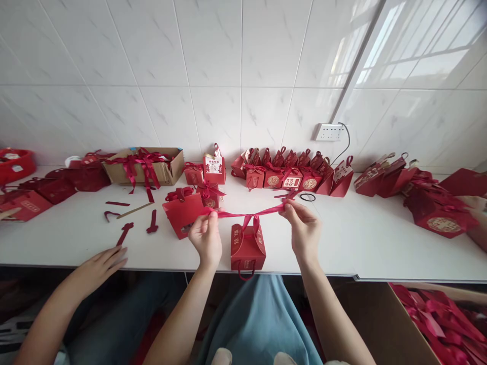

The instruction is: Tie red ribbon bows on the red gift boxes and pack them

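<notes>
A small red gift box with gold lettering stands at the table's front edge, straight before me. Through its top runs a crimson ribbon, drawn out sideways above the box. My left hand pinches one end of the ribbon, and my right hand pinches the other end. A cord handle hangs from the box's near side over the edge. Just left of my left hand is another red box, partly hidden by that hand.
A co-worker's hand rests at the table edge on the left, near flat red strips. Behind stand a cardboard box of ribbons and rows of red gift boxes. An open carton of ribbons sits below the table, right.
</notes>
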### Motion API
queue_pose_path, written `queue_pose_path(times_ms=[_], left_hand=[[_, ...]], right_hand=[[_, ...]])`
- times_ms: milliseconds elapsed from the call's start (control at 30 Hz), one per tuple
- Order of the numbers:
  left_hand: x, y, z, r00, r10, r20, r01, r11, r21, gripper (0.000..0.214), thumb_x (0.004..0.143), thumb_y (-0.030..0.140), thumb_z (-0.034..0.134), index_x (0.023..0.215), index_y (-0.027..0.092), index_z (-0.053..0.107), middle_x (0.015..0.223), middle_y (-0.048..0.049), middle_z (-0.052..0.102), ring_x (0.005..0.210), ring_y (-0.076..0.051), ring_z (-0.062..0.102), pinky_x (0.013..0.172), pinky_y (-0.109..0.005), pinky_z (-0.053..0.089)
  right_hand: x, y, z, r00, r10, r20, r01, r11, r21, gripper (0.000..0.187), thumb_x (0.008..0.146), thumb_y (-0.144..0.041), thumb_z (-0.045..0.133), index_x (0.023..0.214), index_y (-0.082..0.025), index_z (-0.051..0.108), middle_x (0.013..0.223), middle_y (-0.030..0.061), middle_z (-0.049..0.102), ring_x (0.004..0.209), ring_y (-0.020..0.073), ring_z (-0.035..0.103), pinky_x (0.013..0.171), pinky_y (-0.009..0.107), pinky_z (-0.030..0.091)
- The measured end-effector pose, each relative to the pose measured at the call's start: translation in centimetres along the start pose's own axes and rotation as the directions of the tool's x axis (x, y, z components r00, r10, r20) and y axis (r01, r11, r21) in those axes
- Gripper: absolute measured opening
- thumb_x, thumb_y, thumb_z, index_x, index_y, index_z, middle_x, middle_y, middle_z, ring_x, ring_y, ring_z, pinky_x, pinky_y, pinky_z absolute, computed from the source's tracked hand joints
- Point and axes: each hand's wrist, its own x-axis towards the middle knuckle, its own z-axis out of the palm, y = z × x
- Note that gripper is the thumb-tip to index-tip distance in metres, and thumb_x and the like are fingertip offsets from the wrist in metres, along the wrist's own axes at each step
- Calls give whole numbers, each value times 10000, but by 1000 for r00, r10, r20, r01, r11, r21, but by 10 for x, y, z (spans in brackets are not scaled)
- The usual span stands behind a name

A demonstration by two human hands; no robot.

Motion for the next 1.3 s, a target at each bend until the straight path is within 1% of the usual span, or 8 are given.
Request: queue_pose_path(times_ms=[433,667,833,933,1067,1133,1233,1300], left_hand=[[6,-24,-77,908,-281,-312,326,940,104,203,596,287,738,634,130,616,627,-9,656,504,-90,580,601,-265,512],[2,-40,-121,918,-339,-205,396,764,509,262,641,394,659,694,141,619,588,-23,621,546,-173,618,664,-361,538],[5,-24,-113,972,-142,190,-97,495,864,379,691,378,612,1003,165,587,1037,-124,626,953,-265,619,833,-399,497],[10,-13,-85,835,-282,472,-254,564,786,336,815,419,491,1049,189,560,1131,-97,596,1092,-237,549,931,-360,437],[20,-13,-59,440,-688,577,-32,630,776,438,882,534,322,794,177,560,760,-25,612,791,-189,590,692,-280,469],[23,-18,-57,315,-736,600,68,648,759,476,865,576,335,667,174,495,611,5,522,632,-148,526,582,-251,419],[25,-25,-63,221,-740,635,228,673,704,452,823,576,446,615,176,427,556,35,437,527,-96,417,515,-224,338],[24,-29,-66,225,-733,642,305,679,668,418,805,536,512,616,174,425,556,42,423,515,-84,389,505,-218,306]], right_hand=[[-14,33,-88,963,179,-201,-209,968,-140,241,639,-324,749,765,-168,615,741,-18,597,591,124,643,738,364,577],[-23,57,-119,934,325,-149,-356,887,-295,378,613,-380,744,878,-184,557,720,-19,598,614,168,664,729,381,563],[-15,58,-115,969,247,25,-154,678,-719,467,646,-491,678,993,-195,580,973,104,588,886,257,618,720,411,524],[-6,46,-87,952,175,252,66,685,-726,383,764,-534,555,963,-213,619,1114,118,547,999,250,570,799,392,493],[1,37,-47,708,451,544,-17,780,-625,396,824,-562,470,793,-198,622,920,67,628,861,201,589,777,342,466],[2,39,-38,589,548,594,-144,794,-590,440,822,-585,458,709,-182,594,778,42,619,729,168,567,675,303,448],[0,44,-38,500,602,623,-312,796,-519,425,793,-569,521,642,-172,542,642,2,563,573,109,480,556,253,371],[0,48,-42,497,610,617,-390,792,-470,381,773,-528,578,644,-174,522,616,-11,549,536,90,437,516,237,317]])
